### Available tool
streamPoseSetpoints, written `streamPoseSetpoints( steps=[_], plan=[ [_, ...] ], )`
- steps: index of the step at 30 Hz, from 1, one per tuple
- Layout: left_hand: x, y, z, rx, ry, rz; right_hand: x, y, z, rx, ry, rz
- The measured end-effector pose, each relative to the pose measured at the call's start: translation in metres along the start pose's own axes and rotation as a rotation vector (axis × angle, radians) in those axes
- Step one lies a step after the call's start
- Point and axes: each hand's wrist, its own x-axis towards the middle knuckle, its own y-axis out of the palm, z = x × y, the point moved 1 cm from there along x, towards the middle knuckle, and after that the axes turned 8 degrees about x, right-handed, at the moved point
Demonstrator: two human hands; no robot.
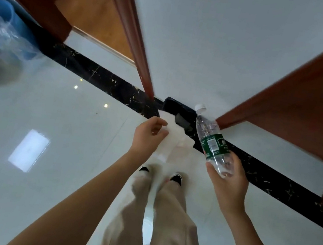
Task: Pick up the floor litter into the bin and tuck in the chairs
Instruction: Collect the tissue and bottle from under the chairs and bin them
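Head view: left grip [150,133] pinches limp tissue [177,137]; right grip [226,176] clamps the light, crushable bottle [210,143] base, bin [5,25] far left of it.

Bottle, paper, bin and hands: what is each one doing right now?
Bottle: capped, looks nearly empty, tilted, held at its base.
Paper: crumpled, held off the floor.
Bin: on the floor at far left, lined with a clear bag, blurred.
Left hand: closed on the paper.
Right hand: closed around the bottle.
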Motion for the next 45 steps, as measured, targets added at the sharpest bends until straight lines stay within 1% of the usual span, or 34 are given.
streamPoseSetpoints(
  steps=[4,9,12,15,21,26,28,31,34,37,41,43,45],
  plan=[
    [0.08,0.054,0.065,0.024,-0.028,0.028,0.058,0.043,-0.079,0.022,0.002,-0.042],
    [0.169,0.12,0.144,0.046,0.05,0.049,0.12,0.092,-0.178,0.061,-0.038,-0.062],
    [0.208,0.154,0.177,0.064,0.08,0.062,0.146,0.114,-0.22,0.055,-0.048,-0.034],
    [0.237,0.18,0.197,0.068,0.094,0.057,0.165,0.129,-0.247,0.049,-0.069,-0.017],
    [0.273,0.208,0.207,0.051,0.081,0.05,0.187,0.139,-0.266,0.026,-0.079,-0.042],
    [0.293,0.221,0.2,-0.009,0.128,0.003,0.196,0.141,-0.27,-0.003,-0.103,-0.035],
    [0.3,0.227,0.209,0.026,0.075,0.055,0.197,0.142,-0.272,-0.017,-0.115,-0.03],
    [0.3,0.228,0.224,0.041,0.0,0.189,0.201,0.144,-0.275,-0.013,-0.109,-0.017],
    [0.295,0.217,0.231,0.079,0.008,0.198,0.206,0.148,-0.276,-0.007,-0.109,0.021],
    [0.292,0.202,0.239,0.144,0.06,0.129,0.215,0.154,-0.275,-0.054,-0.14,0.064],
    [0.291,0.185,0.249,0.278,0.184,0.014,0.238,0.165,-0.27,-0.321,-0.263,0.11],
    [0.292,0.18,0.256,0.347,0.261,-0.013,0.253,0.172,-0.271,-0.397,-0.299,0.146],
    [0.292,0.178,0.262,0.452,0.348,-0.01,0.267,0.179,-0.276,-0.423,-0.323,0.171]
  ],
)
